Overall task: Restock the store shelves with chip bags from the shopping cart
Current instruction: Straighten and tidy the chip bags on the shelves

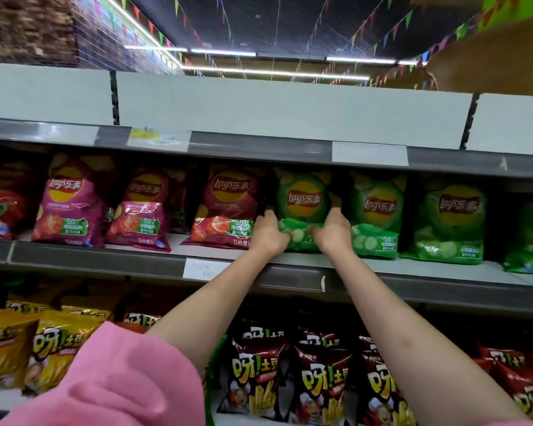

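Observation:
A green Lay's chip bag (302, 201) stands upright on the middle shelf (293, 273), between the magenta bags and the other green bags. My left hand (268, 233) grips its lower left edge and my right hand (333, 232) grips its lower right edge, fingers curled round the bag's bottom. Both arms reach up from below. The shopping cart is not in view.
More green Lay's bags (377, 216) stand to the right and magenta Lay's bags (225, 207) to the left on the same shelf. The top shelf (259, 142) holds nothing visible. Below, yellow bags (43, 348) and dark red bags (314, 382) fill the lower shelf.

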`<state>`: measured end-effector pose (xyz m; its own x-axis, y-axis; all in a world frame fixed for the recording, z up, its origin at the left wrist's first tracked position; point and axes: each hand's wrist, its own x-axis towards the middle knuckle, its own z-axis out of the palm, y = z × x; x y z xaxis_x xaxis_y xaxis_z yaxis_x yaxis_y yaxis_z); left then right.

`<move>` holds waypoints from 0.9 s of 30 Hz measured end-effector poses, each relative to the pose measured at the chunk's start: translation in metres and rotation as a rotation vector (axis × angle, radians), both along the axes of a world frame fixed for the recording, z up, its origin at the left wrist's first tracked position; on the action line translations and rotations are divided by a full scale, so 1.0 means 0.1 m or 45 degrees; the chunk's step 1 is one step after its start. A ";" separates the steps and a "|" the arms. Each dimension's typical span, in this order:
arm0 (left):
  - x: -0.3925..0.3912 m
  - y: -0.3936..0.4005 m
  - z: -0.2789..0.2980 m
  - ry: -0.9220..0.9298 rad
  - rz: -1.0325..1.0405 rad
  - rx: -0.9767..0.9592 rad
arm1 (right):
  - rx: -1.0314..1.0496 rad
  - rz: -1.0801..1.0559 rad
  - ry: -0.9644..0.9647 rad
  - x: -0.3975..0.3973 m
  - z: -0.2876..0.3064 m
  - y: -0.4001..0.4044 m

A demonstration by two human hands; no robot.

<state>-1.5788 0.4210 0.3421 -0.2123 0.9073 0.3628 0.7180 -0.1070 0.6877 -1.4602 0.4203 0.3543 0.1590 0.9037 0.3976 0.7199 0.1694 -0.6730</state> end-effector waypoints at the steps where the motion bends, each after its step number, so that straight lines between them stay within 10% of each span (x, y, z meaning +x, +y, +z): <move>1: 0.01 0.00 -0.01 0.022 0.012 -0.006 | -0.015 0.014 -0.014 0.00 -0.02 0.00; 13: -0.40 -0.21 0.03 -0.077 0.183 0.390 | 0.479 0.003 -0.156 -0.27 0.01 -0.23; 19: -0.96 -0.22 0.07 -0.145 0.383 -0.098 | 0.379 0.521 -0.271 -0.86 -0.11 -0.28; 27: -1.20 -0.17 -0.03 -0.144 0.281 -0.116 | 0.053 0.335 -0.278 -1.25 -0.10 -0.21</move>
<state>-1.6985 0.4037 0.3388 -0.4430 0.8626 0.2443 0.6352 0.1097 0.7645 -1.5856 0.3997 0.3442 -0.1702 0.8848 0.4338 0.7742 0.3924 -0.4966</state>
